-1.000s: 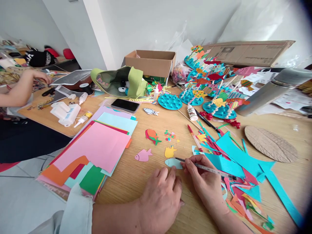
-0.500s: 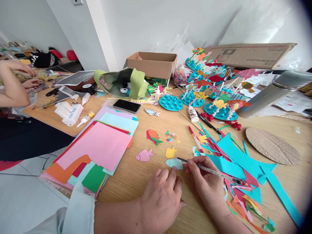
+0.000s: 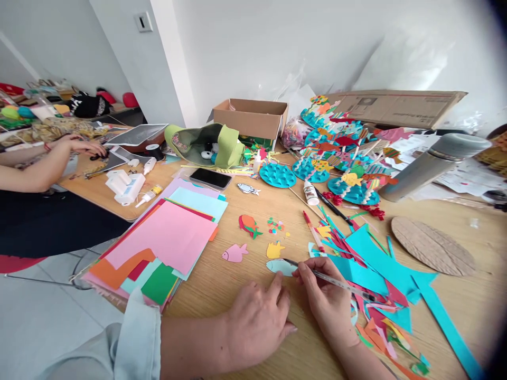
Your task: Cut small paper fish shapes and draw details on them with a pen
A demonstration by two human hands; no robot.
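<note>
The light-blue paper fish cutout (image 3: 280, 267) lies flat on the light wood table (image 3: 206, 338). The right hand (image 3: 327, 301) has its fingers (image 3: 304, 270) closed narrow around a clear plastic pen (image 3: 336, 281), tip on the fish's upper edge. The left hand (image 3: 257, 324) sits just below the fish, fingers spread and flat, fingertips (image 3: 278, 282) at its lower edge. A yellow paper fish (image 3: 275, 250) is just above the blue fish, a pink paper fish (image 3: 235, 253) left of it, teal paper scraps (image 3: 368, 269) right of it, a stack of coloured paper sheets (image 3: 158, 248) further left. A co-worker's hand (image 3: 85, 146) is well apart, far left of it.
</note>
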